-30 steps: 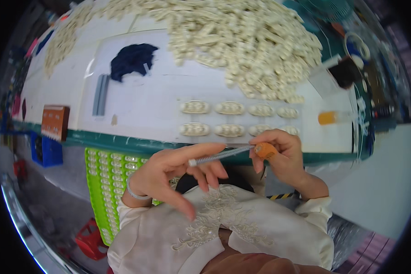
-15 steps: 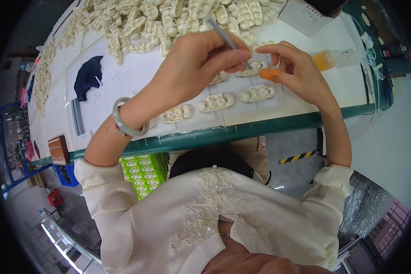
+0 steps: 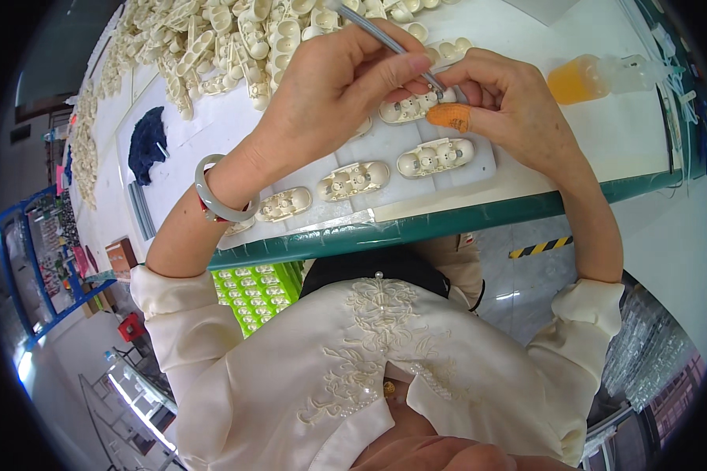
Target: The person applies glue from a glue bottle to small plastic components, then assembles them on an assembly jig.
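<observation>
My left hand (image 3: 361, 78), with a pale bangle on its wrist, pinches a slim grey rod (image 3: 381, 35) that slants down to the right. The rod's lower tip meets a cream plastic piece (image 3: 404, 110) with rounded hollows. At that piece's right end is my right hand (image 3: 511, 106), its fingers bent around the end and an orange finger cot (image 3: 449, 118) on the thumb. Part of the piece is hidden by the hands. Nearer the table edge, similar cream pieces lie in a row, including one at the right (image 3: 436, 157) and another in the middle (image 3: 353, 181).
A large heap of cream pieces (image 3: 212, 47) covers the far left. A dark blue cloth (image 3: 147, 145) and grey strips (image 3: 141, 212) lie at left. A bottle of orange liquid (image 3: 577, 80) rests at right. Below the green table edge (image 3: 416, 228) sit bright green trays (image 3: 255, 294).
The rod tip and both hands have shifted slightly, and the fingers of my right hand have come closer to the tip. The whole view has also moved a little.
</observation>
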Demonstrator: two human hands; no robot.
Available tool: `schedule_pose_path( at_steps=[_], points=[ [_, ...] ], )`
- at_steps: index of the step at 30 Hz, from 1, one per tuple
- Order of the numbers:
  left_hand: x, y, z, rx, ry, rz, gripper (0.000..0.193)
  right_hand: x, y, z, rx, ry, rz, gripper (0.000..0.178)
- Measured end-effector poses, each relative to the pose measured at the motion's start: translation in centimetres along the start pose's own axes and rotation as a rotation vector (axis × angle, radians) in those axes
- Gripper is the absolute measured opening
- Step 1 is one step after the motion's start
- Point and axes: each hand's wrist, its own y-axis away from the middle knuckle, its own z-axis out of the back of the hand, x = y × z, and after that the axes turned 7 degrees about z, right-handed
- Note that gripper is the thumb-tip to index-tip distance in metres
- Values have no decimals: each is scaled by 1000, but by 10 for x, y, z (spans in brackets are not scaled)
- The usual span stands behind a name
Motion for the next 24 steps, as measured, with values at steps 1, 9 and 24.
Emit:
schedule_pose_path(
  at_steps=[1,9,24],
  points=[
    [0,0,1,4,-2,5,20,-1,0,0,-2,-8,4,27],
    [5,3,-1,4,61,-83,19,-2,1,-1,-16,15,43,26],
    [-7,-12,4,62,-375,-282,16,5,-2,12,136,-291,-257,23]
  ],
)
